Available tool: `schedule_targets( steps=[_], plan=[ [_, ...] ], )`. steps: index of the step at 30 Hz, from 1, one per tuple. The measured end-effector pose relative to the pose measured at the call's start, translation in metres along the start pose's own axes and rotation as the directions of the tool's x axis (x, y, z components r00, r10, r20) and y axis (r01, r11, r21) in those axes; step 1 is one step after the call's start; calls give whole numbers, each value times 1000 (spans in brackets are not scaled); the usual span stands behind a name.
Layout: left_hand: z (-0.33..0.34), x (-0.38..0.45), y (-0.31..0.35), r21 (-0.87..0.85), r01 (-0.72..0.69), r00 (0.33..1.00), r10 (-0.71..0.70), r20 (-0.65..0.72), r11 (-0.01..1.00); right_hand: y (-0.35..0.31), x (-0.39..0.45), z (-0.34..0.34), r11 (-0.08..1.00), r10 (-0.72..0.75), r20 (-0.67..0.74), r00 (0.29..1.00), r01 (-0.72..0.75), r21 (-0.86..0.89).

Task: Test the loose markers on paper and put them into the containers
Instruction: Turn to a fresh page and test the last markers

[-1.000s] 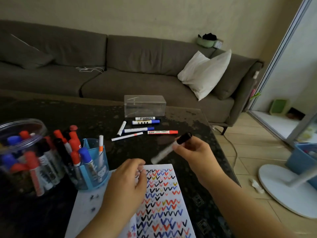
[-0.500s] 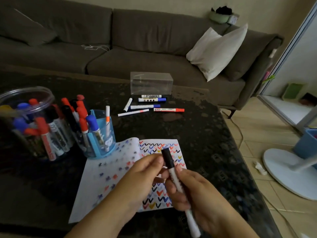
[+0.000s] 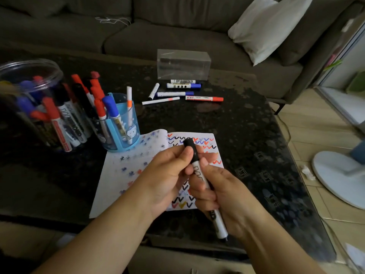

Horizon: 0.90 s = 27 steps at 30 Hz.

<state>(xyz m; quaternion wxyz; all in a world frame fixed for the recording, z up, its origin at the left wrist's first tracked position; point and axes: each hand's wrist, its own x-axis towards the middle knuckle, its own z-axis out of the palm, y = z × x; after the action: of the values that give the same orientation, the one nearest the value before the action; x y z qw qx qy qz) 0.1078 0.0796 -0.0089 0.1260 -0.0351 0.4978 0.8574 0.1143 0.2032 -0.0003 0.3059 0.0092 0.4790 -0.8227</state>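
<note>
Nearest the camera, the right hand [image 3: 219,196] has its fingers curled round the white barrel of a black-capped marker [image 3: 203,180], which stands tilted with the cap end up and away and the tail end poking out below the palm. The left hand [image 3: 167,175] comes in from the left and pinches the black cap between thumb and fingertips, so both hands are clamped on the same marker, held above the paper. Under them lies an open notebook [image 3: 126,169] on the dark table [image 3: 246,135], its left page dotted with small coloured star marks and its right page filled with rows of black, blue and red check marks. Just beyond the notebook's left corner, touching its edge, stands a blue cup [image 3: 126,131] holding several upright markers with red, blue and orange caps. To the left of that cup is a clear round jar [image 3: 29,76] packed with more red, blue and black markers. Farther back, near the middle of the table, five loose markers [image 3: 175,93] lie in a small cluster, some with blue caps, one with a red cap, one thin with an orange band. Right behind them stands a clear rectangular box [image 3: 183,64]. Beyond the table is a grey sofa [image 3: 158,36] with a white pillow [image 3: 264,28] at its right end, and a white fan base [image 3: 335,178] rests on the tiled floor to the right.
</note>
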Motion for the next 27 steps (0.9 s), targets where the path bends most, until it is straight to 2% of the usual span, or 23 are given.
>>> schedule_targets(
  steps=[6,7,8,9,10,11,12,15,17,20,23,27],
  plan=[
    [9,-2,-5,41,-7,994,11,-111,999,8,-2,0,953,-115,-144,983,68,-296],
    [10,-1,-5,35,1,992,3,-128,999,9,-3,-2,904,-176,-152,973,98,-416],
    [9,0,-4,27,6,988,-2,-158,1000,12,-4,-5,778,-274,-136,952,136,-613],
    [5,2,-1,24,3,980,2,-198,1000,14,-5,-7,582,-364,-81,928,159,-797],
    [2,4,2,35,-8,971,16,-240,999,18,-5,-9,413,-417,-24,909,165,-896],
    [-1,6,6,61,-18,960,35,-276,998,22,-7,-10,338,-427,3,904,162,-927],
    [-4,7,10,85,-25,952,49,-301,996,25,-8,-10,323,-416,11,909,159,-933],
    [-9,5,16,144,-29,942,75,-327,989,24,-7,-16,373,-401,-86,912,77,-924],
    [-10,3,16,223,-14,934,92,-344,975,16,-5,-25,506,-372,-184,910,32,-862],
    [-17,3,12,399,-11,910,175,-376,917,2,-9,-33,665,-316,-245,917,30,-746],
    [-22,1,9,555,-7,918,225,-326,832,-7,-17,-35,843,-292,-248,924,126,-523],
    [-20,1,3,731,-13,945,248,-215,682,-18,-24,-38,955,-248,-268,931,189,-229]
  ],
)
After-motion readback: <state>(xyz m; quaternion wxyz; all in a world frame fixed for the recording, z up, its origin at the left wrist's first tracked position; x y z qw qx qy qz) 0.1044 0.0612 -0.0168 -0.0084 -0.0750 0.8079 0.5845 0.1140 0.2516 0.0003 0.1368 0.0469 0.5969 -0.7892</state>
